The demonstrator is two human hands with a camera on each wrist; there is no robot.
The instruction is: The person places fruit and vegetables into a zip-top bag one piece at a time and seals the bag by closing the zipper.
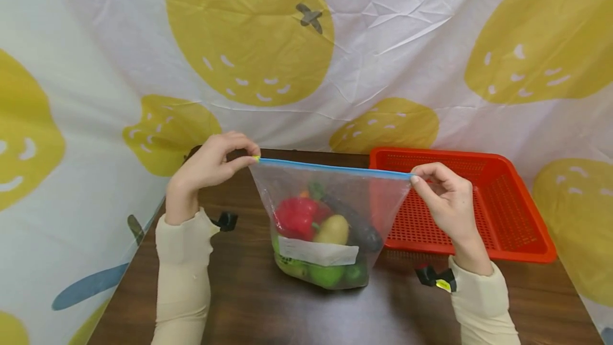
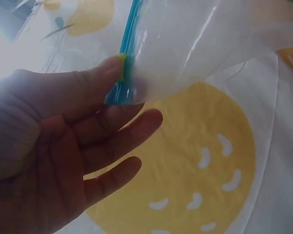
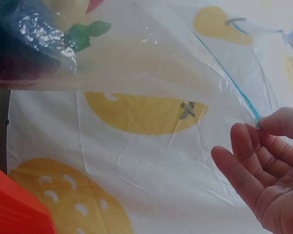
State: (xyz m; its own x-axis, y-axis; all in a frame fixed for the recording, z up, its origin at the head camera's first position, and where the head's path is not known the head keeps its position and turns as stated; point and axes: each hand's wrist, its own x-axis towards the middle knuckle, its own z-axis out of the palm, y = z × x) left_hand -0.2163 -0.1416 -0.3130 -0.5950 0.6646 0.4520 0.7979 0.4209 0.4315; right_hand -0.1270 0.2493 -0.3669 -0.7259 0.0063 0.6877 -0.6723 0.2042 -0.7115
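Observation:
A clear zip bag (image 1: 287,180) with a blue zip strip (image 1: 335,167) stands upright on the table, its top stretched between both hands. Through the plastic show a red bell pepper (image 1: 297,216), a yellow potato-like piece (image 1: 332,230), a dark eggplant-like piece (image 1: 366,233) and several green pieces along the bottom. My left hand (image 1: 210,161) pinches the strip's left end at a yellow slider (image 2: 122,67), thumb and forefinger together, other fingers spread. At the right end my right hand (image 1: 446,201) pinches the bag's corner between thumb and forefinger. A white label (image 1: 318,251) crosses the bag's front.
A red plastic basket (image 1: 522,201) with perforated walls stands on the right of the brown wooden table (image 1: 239,302), partly behind the bag. A white curtain (image 1: 354,57) printed with yellow fruit hangs behind and at the sides.

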